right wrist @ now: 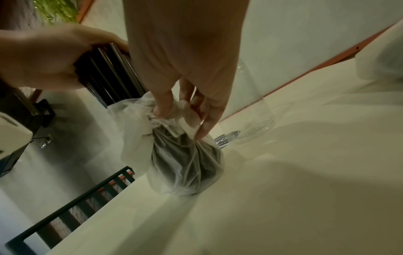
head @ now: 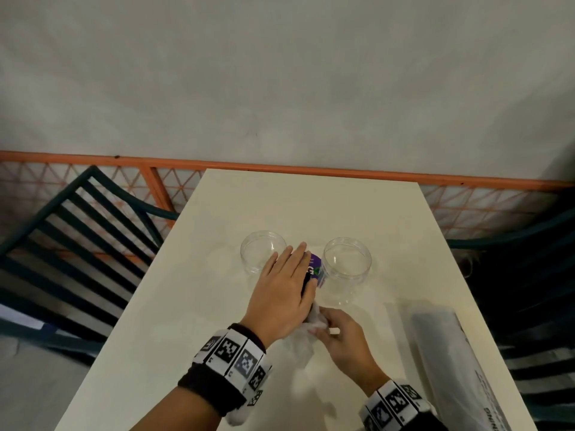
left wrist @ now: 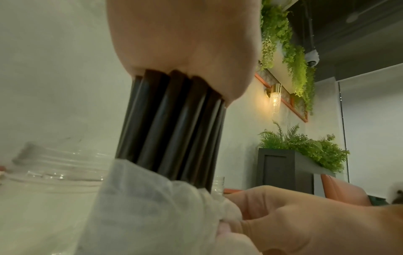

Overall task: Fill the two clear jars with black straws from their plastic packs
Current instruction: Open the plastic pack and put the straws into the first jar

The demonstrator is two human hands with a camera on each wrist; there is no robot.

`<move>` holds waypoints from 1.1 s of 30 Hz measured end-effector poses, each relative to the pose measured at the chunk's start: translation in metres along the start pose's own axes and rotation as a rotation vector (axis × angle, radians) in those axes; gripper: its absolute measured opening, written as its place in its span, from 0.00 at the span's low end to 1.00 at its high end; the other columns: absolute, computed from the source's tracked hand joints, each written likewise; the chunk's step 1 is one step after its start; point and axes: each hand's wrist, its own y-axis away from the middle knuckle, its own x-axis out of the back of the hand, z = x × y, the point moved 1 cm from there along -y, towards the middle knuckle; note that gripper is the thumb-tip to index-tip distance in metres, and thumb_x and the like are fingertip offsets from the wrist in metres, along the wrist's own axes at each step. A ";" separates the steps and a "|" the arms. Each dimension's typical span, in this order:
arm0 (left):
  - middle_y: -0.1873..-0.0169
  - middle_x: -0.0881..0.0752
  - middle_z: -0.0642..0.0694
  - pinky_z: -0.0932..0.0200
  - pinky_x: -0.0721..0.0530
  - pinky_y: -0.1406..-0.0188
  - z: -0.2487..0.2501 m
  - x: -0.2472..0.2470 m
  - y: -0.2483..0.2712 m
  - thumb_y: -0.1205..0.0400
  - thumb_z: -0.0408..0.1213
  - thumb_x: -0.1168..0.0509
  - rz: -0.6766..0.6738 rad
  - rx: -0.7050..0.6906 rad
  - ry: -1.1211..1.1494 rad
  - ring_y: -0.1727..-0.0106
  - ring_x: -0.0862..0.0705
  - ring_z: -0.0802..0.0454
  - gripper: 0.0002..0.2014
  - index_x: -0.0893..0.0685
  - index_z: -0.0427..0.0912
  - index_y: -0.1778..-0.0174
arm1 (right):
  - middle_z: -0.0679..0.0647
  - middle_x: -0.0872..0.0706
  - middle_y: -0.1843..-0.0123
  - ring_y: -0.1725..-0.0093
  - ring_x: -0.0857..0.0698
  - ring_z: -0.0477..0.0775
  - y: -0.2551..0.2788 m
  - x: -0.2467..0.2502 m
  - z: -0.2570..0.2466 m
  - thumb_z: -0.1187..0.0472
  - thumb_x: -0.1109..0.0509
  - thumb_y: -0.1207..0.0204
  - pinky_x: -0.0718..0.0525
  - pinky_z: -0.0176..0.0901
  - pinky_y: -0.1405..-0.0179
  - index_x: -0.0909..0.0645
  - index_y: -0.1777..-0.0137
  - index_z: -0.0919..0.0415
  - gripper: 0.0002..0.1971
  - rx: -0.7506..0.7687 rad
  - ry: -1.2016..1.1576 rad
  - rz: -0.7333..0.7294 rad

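Two clear jars stand open on the white table, one on the left (head: 263, 255) and one on the right (head: 348, 262). Between them my left hand (head: 286, 287) grips a bundle of black straws (left wrist: 174, 124), which sticks halfway out of its thin plastic pack (right wrist: 185, 155). The same hand (right wrist: 50, 58) shows in the right wrist view, wrapped round the straws (right wrist: 109, 74). My right hand (head: 339, 334) pinches the bunched near end of the pack (head: 303, 340) between thumb and fingers (right wrist: 162, 110). A purple label (head: 315, 267) on the pack peeks out beside my left hand.
A second pack of black straws (head: 451, 362) lies along the table's right side. Dark slatted chairs stand left (head: 77, 244) and right of the table. An orange rail (head: 280, 166) and a wall run behind the far table edge (head: 311, 175).
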 end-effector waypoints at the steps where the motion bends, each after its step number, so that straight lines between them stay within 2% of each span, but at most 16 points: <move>1: 0.23 0.30 0.45 0.59 0.51 0.22 -0.001 0.003 0.001 0.19 0.50 0.57 0.017 -0.012 0.021 0.23 0.33 0.46 0.29 0.31 0.39 0.26 | 0.42 0.17 0.54 0.54 0.18 0.42 0.002 0.000 -0.003 0.61 0.26 0.28 0.20 0.23 0.62 0.23 0.51 0.38 0.15 0.012 0.004 0.002; 3: 0.28 0.24 0.46 0.63 0.46 0.25 -0.005 0.010 0.004 0.19 0.49 0.55 0.062 -0.029 0.081 0.27 0.28 0.47 0.27 0.27 0.40 0.28 | 0.42 0.17 0.53 0.54 0.18 0.40 0.007 0.002 -0.012 0.60 0.26 0.28 0.20 0.25 0.62 0.24 0.51 0.36 0.16 0.023 -0.005 0.002; 6: 0.24 0.30 0.54 0.73 0.50 0.25 -0.026 0.028 0.012 0.16 0.51 0.54 0.098 0.052 0.294 0.23 0.37 0.60 0.24 0.32 0.47 0.25 | 0.45 0.17 0.51 0.49 0.21 0.37 0.011 0.014 -0.036 0.55 0.24 0.30 0.23 0.22 0.58 0.24 0.48 0.31 0.18 0.090 0.050 0.036; 9: 0.24 0.36 0.61 0.77 0.48 0.27 -0.049 0.051 0.019 0.15 0.47 0.49 0.094 0.120 0.529 0.23 0.42 0.68 0.22 0.35 0.53 0.24 | 0.38 0.24 0.46 0.43 0.29 0.29 0.008 0.032 -0.074 0.45 0.29 0.35 0.29 0.15 0.53 0.26 0.45 0.30 0.18 0.166 0.151 0.080; 11: 0.25 0.38 0.64 0.79 0.48 0.29 -0.063 0.063 0.019 0.17 0.50 0.47 0.059 0.134 0.598 0.24 0.42 0.70 0.23 0.36 0.56 0.24 | 0.33 0.27 0.41 0.38 0.33 0.27 0.000 0.041 -0.097 0.43 0.34 0.35 0.28 0.19 0.47 0.26 0.44 0.29 0.17 0.285 0.272 0.139; 12: 0.25 0.37 0.64 0.78 0.47 0.28 -0.071 0.066 0.017 0.19 0.53 0.47 0.044 0.151 0.640 0.24 0.41 0.70 0.25 0.36 0.57 0.25 | 0.33 0.26 0.37 0.35 0.32 0.29 -0.007 0.044 -0.106 0.44 0.35 0.33 0.30 0.27 0.39 0.24 0.42 0.32 0.18 0.355 0.377 0.187; 14: 0.26 0.33 0.61 0.66 0.41 0.25 -0.087 0.069 0.008 0.23 0.58 0.46 0.060 0.225 0.770 0.25 0.37 0.65 0.29 0.35 0.57 0.25 | 0.45 0.19 0.34 0.30 0.30 0.42 -0.024 0.050 -0.118 0.48 0.38 0.29 0.38 0.41 0.29 0.22 0.37 0.47 0.20 0.484 0.612 0.290; 16: 0.25 0.30 0.56 0.60 0.36 0.27 -0.105 0.066 -0.001 0.26 0.59 0.44 0.128 0.327 0.892 0.26 0.32 0.60 0.31 0.35 0.56 0.25 | 0.53 0.15 0.35 0.29 0.29 0.49 -0.043 0.055 -0.129 0.51 0.39 0.28 0.46 0.39 0.27 0.21 0.36 0.56 0.21 0.555 0.797 0.349; 17: 0.25 0.30 0.54 0.60 0.34 0.29 -0.112 0.063 -0.005 0.27 0.60 0.42 0.159 0.364 0.920 0.27 0.31 0.58 0.34 0.37 0.55 0.24 | 0.56 0.14 0.36 0.29 0.28 0.52 -0.052 0.056 -0.134 0.52 0.39 0.27 0.45 0.40 0.28 0.21 0.36 0.58 0.21 0.582 0.874 0.365; 19: 0.23 0.33 0.51 0.60 0.34 0.33 -0.120 0.052 -0.010 0.31 0.60 0.38 0.181 0.388 0.923 0.27 0.32 0.55 0.42 0.44 0.53 0.21 | 0.58 0.13 0.38 0.30 0.22 0.57 -0.070 0.055 -0.142 0.54 0.40 0.27 0.39 0.49 0.33 0.20 0.37 0.61 0.21 0.618 1.001 0.371; 22: 0.19 0.46 0.53 0.55 0.38 0.25 -0.117 0.032 -0.016 0.38 0.58 0.27 0.135 0.323 0.894 0.21 0.41 0.54 0.57 0.57 0.54 0.20 | 0.58 0.12 0.40 0.33 0.19 0.63 -0.089 0.046 -0.146 0.56 0.43 0.26 0.35 0.56 0.37 0.18 0.40 0.62 0.20 0.657 1.121 0.329; 25: 0.22 0.50 0.58 0.51 0.42 0.20 -0.109 0.009 -0.021 0.44 0.53 0.19 0.128 0.249 0.834 0.20 0.47 0.58 0.66 0.61 0.51 0.21 | 0.59 0.11 0.42 0.34 0.18 0.63 -0.098 0.034 -0.143 0.61 0.34 0.29 0.34 0.58 0.38 0.18 0.41 0.62 0.16 0.706 1.234 0.285; 28: 0.20 0.46 0.48 0.46 0.37 0.21 -0.103 -0.009 -0.028 0.49 0.56 0.18 0.140 0.237 0.760 0.20 0.42 0.53 0.69 0.59 0.47 0.21 | 0.61 0.11 0.43 0.36 0.16 0.64 -0.100 0.027 -0.141 0.64 0.19 0.39 0.26 0.61 0.36 0.17 0.43 0.64 0.22 0.736 1.290 0.232; 30: 0.21 0.44 0.42 0.44 0.33 0.24 -0.101 -0.016 -0.032 0.48 0.56 0.18 0.150 0.256 0.668 0.21 0.39 0.47 0.69 0.56 0.41 0.21 | 0.62 0.11 0.44 0.37 0.16 0.65 -0.101 0.024 -0.141 0.64 0.17 0.43 0.21 0.64 0.37 0.16 0.44 0.65 0.25 0.728 1.304 0.206; 33: 0.23 0.39 0.41 0.45 0.30 0.26 -0.099 -0.021 -0.037 0.43 0.54 0.20 0.192 0.315 0.646 0.24 0.34 0.45 0.63 0.53 0.39 0.21 | 0.64 0.11 0.44 0.37 0.16 0.67 -0.105 0.022 -0.142 0.68 0.17 0.45 0.23 0.70 0.39 0.16 0.44 0.68 0.26 0.742 1.266 0.176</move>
